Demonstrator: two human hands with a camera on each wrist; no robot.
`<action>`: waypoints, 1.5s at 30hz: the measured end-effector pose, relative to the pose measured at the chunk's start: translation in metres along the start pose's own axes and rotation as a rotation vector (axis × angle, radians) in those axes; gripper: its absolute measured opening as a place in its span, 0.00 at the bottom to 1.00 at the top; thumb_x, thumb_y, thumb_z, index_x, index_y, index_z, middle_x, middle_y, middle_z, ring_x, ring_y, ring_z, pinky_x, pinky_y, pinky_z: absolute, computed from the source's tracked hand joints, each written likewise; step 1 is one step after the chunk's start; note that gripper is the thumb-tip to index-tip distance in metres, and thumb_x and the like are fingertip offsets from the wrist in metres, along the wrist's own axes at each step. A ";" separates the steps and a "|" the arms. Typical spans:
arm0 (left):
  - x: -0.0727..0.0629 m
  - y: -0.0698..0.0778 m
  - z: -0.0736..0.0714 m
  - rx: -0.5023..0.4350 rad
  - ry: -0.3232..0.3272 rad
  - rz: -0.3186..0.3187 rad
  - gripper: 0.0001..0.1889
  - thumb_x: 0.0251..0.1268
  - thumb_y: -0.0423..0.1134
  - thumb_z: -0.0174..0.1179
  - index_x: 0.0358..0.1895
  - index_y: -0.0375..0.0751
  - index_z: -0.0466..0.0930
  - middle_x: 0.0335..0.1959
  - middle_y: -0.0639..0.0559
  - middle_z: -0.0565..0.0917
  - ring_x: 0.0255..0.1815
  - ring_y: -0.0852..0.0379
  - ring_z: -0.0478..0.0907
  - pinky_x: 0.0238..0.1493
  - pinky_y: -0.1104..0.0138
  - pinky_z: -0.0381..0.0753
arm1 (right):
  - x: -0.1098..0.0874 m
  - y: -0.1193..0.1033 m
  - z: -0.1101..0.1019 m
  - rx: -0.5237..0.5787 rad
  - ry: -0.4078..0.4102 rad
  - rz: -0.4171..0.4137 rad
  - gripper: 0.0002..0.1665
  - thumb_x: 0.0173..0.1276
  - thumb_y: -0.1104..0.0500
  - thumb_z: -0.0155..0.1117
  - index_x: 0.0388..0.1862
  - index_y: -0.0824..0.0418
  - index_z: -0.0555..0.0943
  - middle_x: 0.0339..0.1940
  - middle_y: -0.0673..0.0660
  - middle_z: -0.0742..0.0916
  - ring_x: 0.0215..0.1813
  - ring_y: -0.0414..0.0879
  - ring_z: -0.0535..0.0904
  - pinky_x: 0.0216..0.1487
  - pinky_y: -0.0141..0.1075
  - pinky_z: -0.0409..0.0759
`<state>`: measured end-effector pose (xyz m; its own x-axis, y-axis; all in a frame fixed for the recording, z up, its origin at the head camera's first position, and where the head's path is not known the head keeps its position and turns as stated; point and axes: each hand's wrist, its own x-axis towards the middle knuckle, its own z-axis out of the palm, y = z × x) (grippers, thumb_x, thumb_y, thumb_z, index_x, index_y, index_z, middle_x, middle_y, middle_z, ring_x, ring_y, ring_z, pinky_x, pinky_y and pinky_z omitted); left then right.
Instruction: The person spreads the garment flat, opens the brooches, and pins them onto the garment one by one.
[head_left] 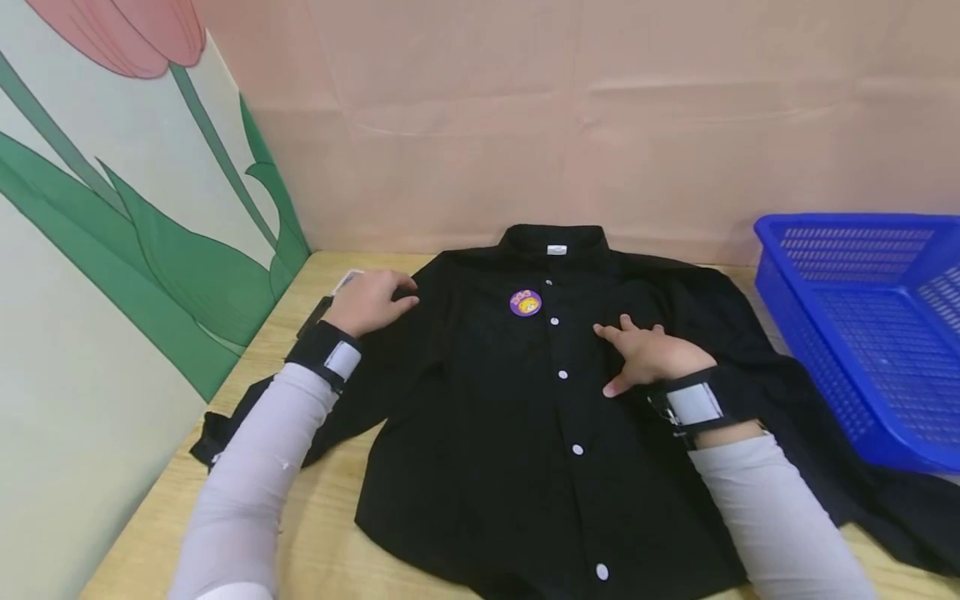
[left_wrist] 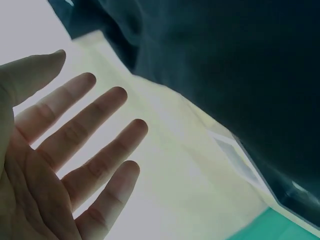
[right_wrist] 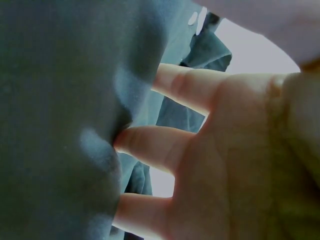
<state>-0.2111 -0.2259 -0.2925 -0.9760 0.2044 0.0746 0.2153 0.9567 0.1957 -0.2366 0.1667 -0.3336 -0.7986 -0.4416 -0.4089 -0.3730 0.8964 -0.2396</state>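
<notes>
A black button-up shirt (head_left: 495, 400) lies spread front side up, its collar toward the back wall. White buttons run down its front, and a round purple sticker (head_left: 525, 302) sits on the chest. My left hand (head_left: 372, 302) is over the sleeve at the left; in the left wrist view its fingers (left_wrist: 82, 132) are spread, with nothing held. My right hand (head_left: 652, 357) rests its spread fingertips on the shirt's chest, right of the buttons. In the right wrist view those fingers (right_wrist: 160, 145) press into the dark cloth.
A blue plastic basket (head_left: 817, 333) stands at the right, by the other sleeve. A dark flat object with a light edge (head_left: 315, 315) lies partly hidden behind my left wrist. The wooden table (head_left: 330, 500) meets a pink wall behind and a flower-patterned panel (head_left: 150, 225) at the left.
</notes>
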 end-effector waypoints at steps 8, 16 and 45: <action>0.004 -0.023 -0.010 -0.085 -0.007 -0.079 0.19 0.72 0.43 0.55 0.57 0.34 0.81 0.57 0.38 0.83 0.58 0.40 0.80 0.61 0.48 0.77 | 0.000 0.000 -0.004 0.001 0.010 0.003 0.61 0.54 0.47 0.78 0.79 0.63 0.55 0.76 0.81 0.50 0.67 0.93 0.47 0.61 0.80 0.54; 0.012 -0.045 -0.015 -0.127 0.001 -0.126 0.18 0.72 0.40 0.53 0.55 0.30 0.81 0.53 0.34 0.84 0.49 0.39 0.84 0.56 0.47 0.79 | -0.002 0.001 0.000 0.023 0.016 0.003 0.61 0.54 0.47 0.78 0.79 0.63 0.55 0.76 0.81 0.50 0.67 0.93 0.46 0.60 0.81 0.53; 0.031 -0.098 0.008 -0.100 -0.020 -0.313 0.15 0.61 0.32 0.62 0.48 0.23 0.82 0.46 0.30 0.85 0.43 0.39 0.80 0.48 0.49 0.79 | -0.005 0.004 0.001 0.067 0.009 0.027 0.61 0.55 0.46 0.78 0.80 0.57 0.54 0.79 0.76 0.47 0.71 0.89 0.40 0.60 0.82 0.50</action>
<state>-0.2631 -0.3111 -0.3175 -0.9955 -0.0916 -0.0232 -0.0944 0.9489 0.3011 -0.2332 0.1723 -0.3332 -0.8125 -0.4165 -0.4079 -0.3189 0.9033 -0.2870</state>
